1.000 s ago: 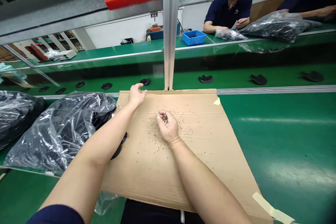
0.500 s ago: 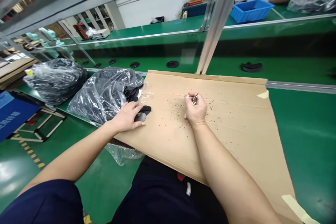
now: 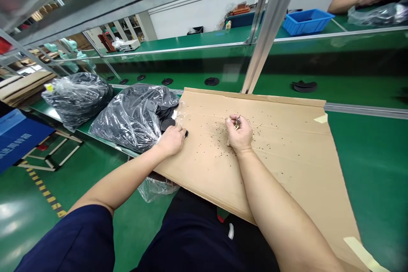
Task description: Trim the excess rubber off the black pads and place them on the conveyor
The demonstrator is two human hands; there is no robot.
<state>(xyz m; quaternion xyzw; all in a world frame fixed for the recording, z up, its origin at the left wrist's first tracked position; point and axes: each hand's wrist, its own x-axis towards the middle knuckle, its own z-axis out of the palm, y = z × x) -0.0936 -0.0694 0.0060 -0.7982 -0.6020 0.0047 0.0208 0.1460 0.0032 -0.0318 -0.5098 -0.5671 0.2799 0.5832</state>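
My left hand (image 3: 172, 140) is closed at the left side of a cardboard sheet (image 3: 306, 165), beside a clear plastic bag (image 3: 126, 112) of flat black parts. The end of a black part (image 3: 186, 134) sticks out past its fingertips; the rest is hidden under the hand. Over the middle of the sheet, my right hand (image 3: 240, 135) is wrapped round a small metal tool (image 3: 237, 122), with a brassy bit showing between thumb and fingers. Its exact kind cannot be made out. Tiny black scraps (image 3: 219, 138) lie scattered around that hand.
A second filled bag (image 3: 78, 97) stands further left. Several black parts, one of them a curved piece (image 3: 304, 86), rest on the green belt behind the metal rail (image 3: 366, 109). A metal post (image 3: 270, 29) rises behind the cardboard. Across, a person's arms (image 3: 366, 0) are near a blue bin (image 3: 307, 21).
My left hand has gone from spread over black parts beside the bag to closed on one, slightly further right. My right hand keeps its grip on the tool. The view has shifted slightly.
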